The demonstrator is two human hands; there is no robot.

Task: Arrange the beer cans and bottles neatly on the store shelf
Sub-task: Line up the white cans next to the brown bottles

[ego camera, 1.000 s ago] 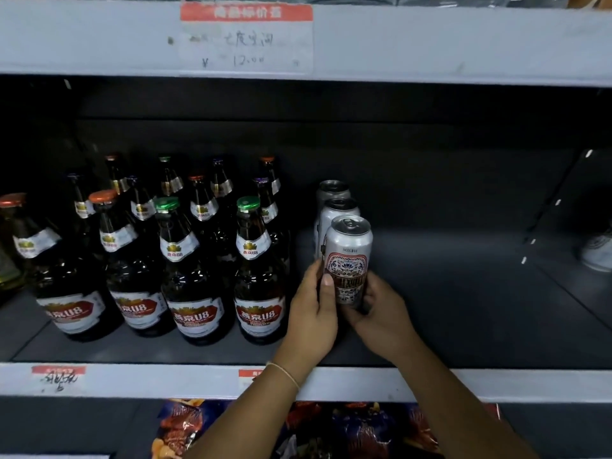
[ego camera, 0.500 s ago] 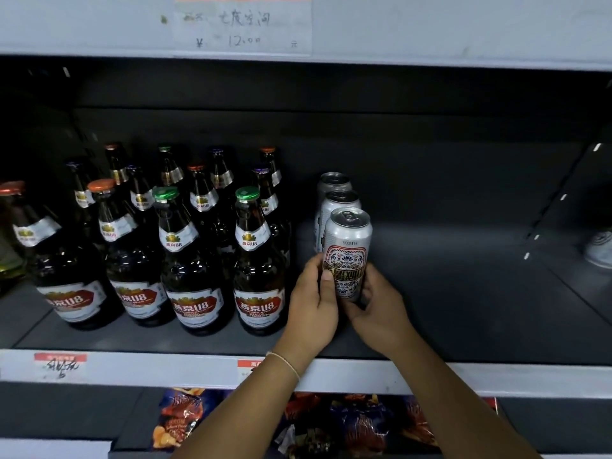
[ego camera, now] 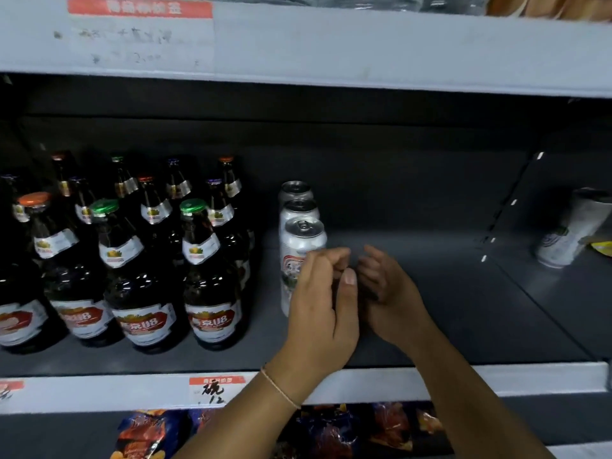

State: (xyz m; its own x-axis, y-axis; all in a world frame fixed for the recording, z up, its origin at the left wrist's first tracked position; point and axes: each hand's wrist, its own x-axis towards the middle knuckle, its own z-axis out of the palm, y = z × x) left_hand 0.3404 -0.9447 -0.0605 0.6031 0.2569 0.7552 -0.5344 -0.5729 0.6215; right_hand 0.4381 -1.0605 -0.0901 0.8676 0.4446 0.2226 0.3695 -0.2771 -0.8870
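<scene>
Three silver beer cans stand in a single file on the dark shelf (ego camera: 447, 309): the front can (ego camera: 299, 240) with a red and white label, a second can (ego camera: 298, 208) behind it, a third can (ego camera: 294, 190) at the back. To their left stand several brown beer bottles (ego camera: 212, 286) in rows, with red labels and green or orange caps. My left hand (ego camera: 321, 303) hovers in front of the front can's lower right side, fingers loosely curled, holding nothing. My right hand (ego camera: 387, 293) is just right of it, off the can and empty.
A perforated divider (ego camera: 506, 210) bounds the shelf on the right; beyond it a white can (ego camera: 569, 233) leans. The upper shelf's edge (ego camera: 331, 44) hangs low overhead. A price tag (ego camera: 215, 389) sits on the front lip. Snack bags (ego camera: 331, 432) lie on the shelf below.
Both hands have let go of the front can and drawn back to its right. The can now stands on the shelf in line with the other two.
</scene>
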